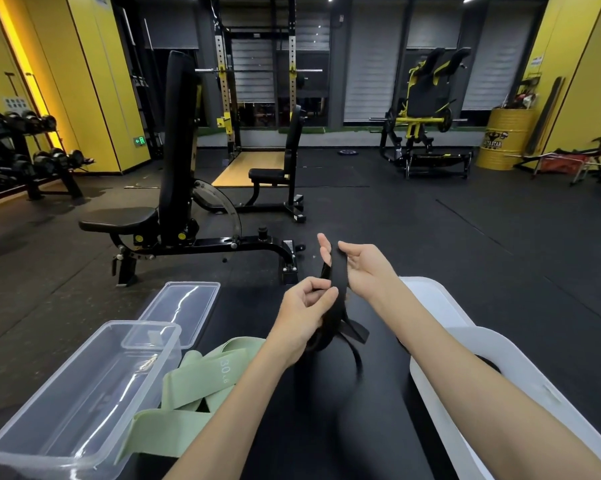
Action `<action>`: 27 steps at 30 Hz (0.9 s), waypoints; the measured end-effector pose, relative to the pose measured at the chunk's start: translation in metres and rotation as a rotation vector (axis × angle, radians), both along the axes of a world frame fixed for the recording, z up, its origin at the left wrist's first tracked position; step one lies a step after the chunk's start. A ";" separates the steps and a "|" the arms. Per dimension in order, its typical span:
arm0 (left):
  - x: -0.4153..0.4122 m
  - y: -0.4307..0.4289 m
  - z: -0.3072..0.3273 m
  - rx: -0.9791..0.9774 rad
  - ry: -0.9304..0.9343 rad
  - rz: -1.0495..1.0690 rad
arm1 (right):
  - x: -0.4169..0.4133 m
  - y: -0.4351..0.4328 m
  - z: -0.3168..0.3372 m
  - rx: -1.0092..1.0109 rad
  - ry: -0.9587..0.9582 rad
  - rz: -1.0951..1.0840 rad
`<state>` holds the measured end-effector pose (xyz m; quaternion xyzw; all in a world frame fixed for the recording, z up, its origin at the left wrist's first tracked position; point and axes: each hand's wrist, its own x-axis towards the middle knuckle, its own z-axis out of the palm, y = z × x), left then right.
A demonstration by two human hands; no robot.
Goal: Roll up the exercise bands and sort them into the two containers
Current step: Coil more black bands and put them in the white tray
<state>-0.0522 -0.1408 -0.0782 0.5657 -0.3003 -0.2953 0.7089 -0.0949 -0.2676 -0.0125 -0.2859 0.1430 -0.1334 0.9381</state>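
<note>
A black exercise band is stretched between both hands above a black bench pad. My left hand pinches its lower part, and loose black loops hang below that hand. My right hand is held palm up with straight fingers, and the band runs over them. Pale green bands lie in a loose heap on the pad, beside my left forearm. A clear plastic container stands at the near left. A white container stands at the right, partly hidden by my right arm.
The clear container's lid lies flat just behind it. An adjustable black gym bench stands on the dark floor ahead. A dumbbell rack is at the far left, a squat rack and machines stand at the back.
</note>
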 end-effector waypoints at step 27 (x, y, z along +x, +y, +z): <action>-0.027 0.011 0.027 0.044 0.014 -0.225 | -0.015 0.014 0.011 -0.297 0.128 0.194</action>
